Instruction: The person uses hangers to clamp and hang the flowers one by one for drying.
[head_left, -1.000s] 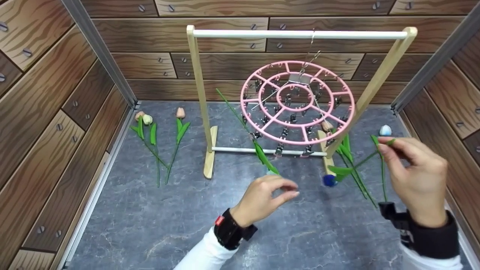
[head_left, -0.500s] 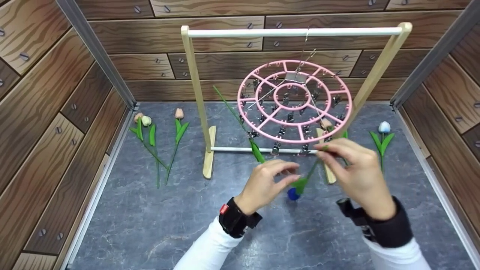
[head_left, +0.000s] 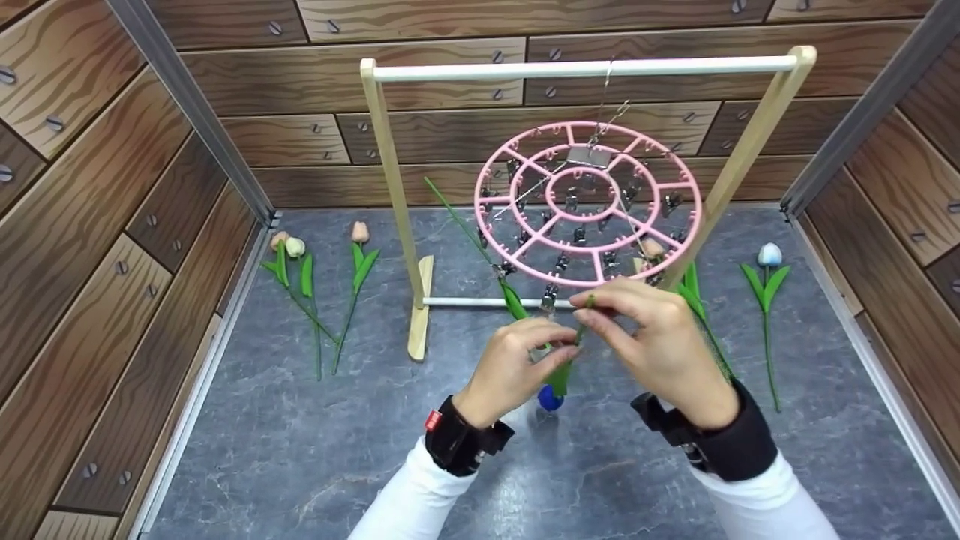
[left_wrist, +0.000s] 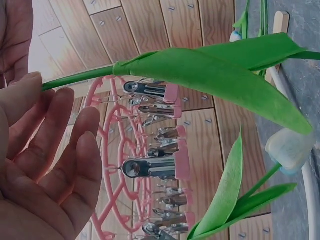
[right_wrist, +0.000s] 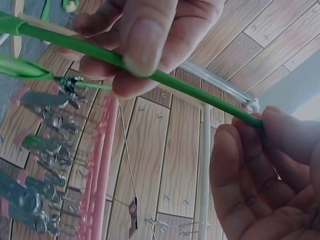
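Note:
A blue tulip hangs head down, bloom [head_left: 550,397] low and green stem [head_left: 571,352] rising to my hands. My right hand [head_left: 592,311] pinches the stem near its top end, and the right wrist view shows thumb and fingers on the stem [right_wrist: 190,87]. My left hand [head_left: 559,337] meets the same stem just below, fingertips lightly on it. Both hands sit right under the front rim of the pink round clip hanger [head_left: 592,125]. Its metal clips [left_wrist: 150,167] dangle close above the tulip's leaf [left_wrist: 215,70].
The hanger hangs from a wooden rack [head_left: 388,187]. One tulip hangs clipped by its stem [head_left: 457,217] at the hanger's left. Three tulips [head_left: 360,232] lie on the grey floor at left, and a pale blue one [head_left: 769,255] at right. Another lies by the right post [head_left: 690,285]. Wood-look walls enclose the space.
My right hand carried the blue tulip from the right side to the middle, under the hanger. My left hand rose slightly and closed its fingertips onto the stem.

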